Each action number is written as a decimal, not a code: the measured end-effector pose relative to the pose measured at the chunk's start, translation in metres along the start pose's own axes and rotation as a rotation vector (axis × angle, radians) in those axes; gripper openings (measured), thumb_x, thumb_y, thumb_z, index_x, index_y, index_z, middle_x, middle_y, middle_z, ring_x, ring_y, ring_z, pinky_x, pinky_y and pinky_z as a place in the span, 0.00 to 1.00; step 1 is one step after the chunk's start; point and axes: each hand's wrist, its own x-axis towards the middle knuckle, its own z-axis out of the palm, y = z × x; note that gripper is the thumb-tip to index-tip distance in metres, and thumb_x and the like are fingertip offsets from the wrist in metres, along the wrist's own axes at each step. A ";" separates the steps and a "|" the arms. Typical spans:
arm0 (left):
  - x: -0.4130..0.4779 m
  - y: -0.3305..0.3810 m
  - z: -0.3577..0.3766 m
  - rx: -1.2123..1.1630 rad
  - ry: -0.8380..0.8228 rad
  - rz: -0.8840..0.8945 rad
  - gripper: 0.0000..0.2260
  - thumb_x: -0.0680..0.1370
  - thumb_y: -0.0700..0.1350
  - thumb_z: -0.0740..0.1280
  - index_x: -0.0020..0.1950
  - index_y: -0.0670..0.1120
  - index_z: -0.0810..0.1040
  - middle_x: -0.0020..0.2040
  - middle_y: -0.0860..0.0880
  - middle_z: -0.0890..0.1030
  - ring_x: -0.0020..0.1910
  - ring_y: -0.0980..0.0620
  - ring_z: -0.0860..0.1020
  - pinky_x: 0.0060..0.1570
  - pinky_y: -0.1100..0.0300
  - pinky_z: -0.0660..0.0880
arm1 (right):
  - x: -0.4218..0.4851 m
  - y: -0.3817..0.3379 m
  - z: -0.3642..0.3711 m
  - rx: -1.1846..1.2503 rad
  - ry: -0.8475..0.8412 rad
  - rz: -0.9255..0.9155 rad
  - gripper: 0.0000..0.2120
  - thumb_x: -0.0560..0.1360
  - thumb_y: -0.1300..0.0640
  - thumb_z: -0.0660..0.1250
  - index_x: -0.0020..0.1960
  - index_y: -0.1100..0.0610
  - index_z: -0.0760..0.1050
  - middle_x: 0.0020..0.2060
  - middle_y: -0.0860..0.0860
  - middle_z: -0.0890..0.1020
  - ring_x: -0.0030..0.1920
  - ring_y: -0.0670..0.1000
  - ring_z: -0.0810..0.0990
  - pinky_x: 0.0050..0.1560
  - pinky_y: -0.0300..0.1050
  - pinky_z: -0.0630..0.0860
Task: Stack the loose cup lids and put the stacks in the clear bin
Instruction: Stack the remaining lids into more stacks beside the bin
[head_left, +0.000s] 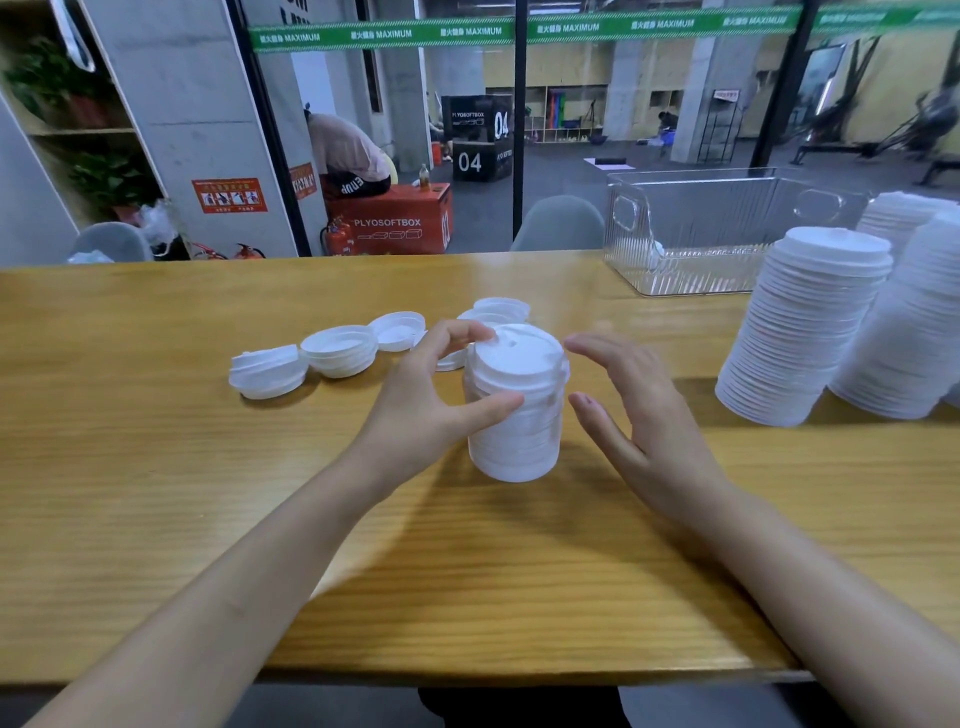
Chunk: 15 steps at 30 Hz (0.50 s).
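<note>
Bare forearms (249, 582) reached in over the near edge of the wooden table (156, 467) toward the short stack of lids (517, 410), which stood upright on the tabletop at the middle of the view.

The left hand (426, 395) gripped that stack from its left side. The thumb pressed against the wall and the curled fingers (465, 332) hooked over the top rim. The right hand (639, 415) was spread wide just right of the stack, fingers straight and apart, holding nothing. A thin gap showed between its thumb and the stack.

Several loose lids (340, 351) lay in a ragged row to the left of the stack and just behind it, some turned hollow side up. Well to the stack's right rose 2 tall stacks (805, 332), leaning slightly, with a 3rd partly hidden behind them. The clear bin (691, 234) sat behind and to the right of the short stack, at the table's far edge. Bare wood lay open in front of the stack up to the near edge, and also far to its left.
</note>
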 end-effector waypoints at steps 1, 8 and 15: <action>0.000 -0.001 0.000 -0.001 -0.002 0.005 0.23 0.67 0.52 0.76 0.60 0.52 0.75 0.60 0.61 0.78 0.64 0.65 0.72 0.59 0.77 0.62 | 0.000 0.000 0.000 0.005 -0.012 -0.007 0.20 0.81 0.50 0.59 0.70 0.57 0.71 0.64 0.46 0.73 0.65 0.48 0.71 0.68 0.33 0.60; -0.002 -0.006 -0.001 -0.016 -0.003 -0.001 0.23 0.67 0.52 0.75 0.60 0.52 0.75 0.60 0.59 0.78 0.64 0.65 0.72 0.57 0.78 0.63 | 0.000 -0.002 0.002 0.011 -0.053 -0.006 0.19 0.81 0.49 0.59 0.67 0.57 0.74 0.64 0.48 0.74 0.64 0.51 0.73 0.67 0.36 0.63; -0.003 -0.007 -0.001 -0.047 -0.028 -0.017 0.24 0.67 0.52 0.75 0.61 0.53 0.74 0.59 0.60 0.78 0.61 0.67 0.73 0.57 0.78 0.64 | -0.001 -0.003 0.001 0.021 -0.062 0.001 0.19 0.81 0.49 0.58 0.66 0.57 0.74 0.63 0.49 0.76 0.63 0.52 0.73 0.66 0.38 0.65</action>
